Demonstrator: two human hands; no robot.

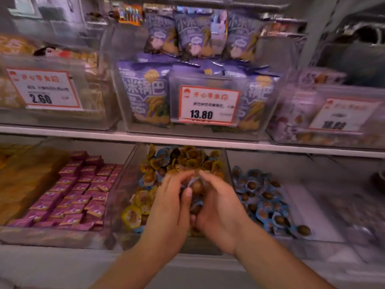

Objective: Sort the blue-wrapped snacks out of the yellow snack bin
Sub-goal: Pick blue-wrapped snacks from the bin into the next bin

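We judge sorting midway — left hand (168,205) and right hand (218,207) clutch blue-wrapped snacks (195,187) over yellow snack bin (133,170); few blue remain inside.

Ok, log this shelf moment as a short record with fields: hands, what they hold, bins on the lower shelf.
left hand: left hand, fingers curled over the middle bin
right hand: right hand, cupped, grip closed on blue-wrapped round snacks
middle bin: clear plastic bin of yellow-wrapped round snacks, some blue ones mixed in
right bin: clear bin of blue-wrapped snacks, only partly filled
left bin: pink square packets
upper shelf: purple snack bags, price card 13.80
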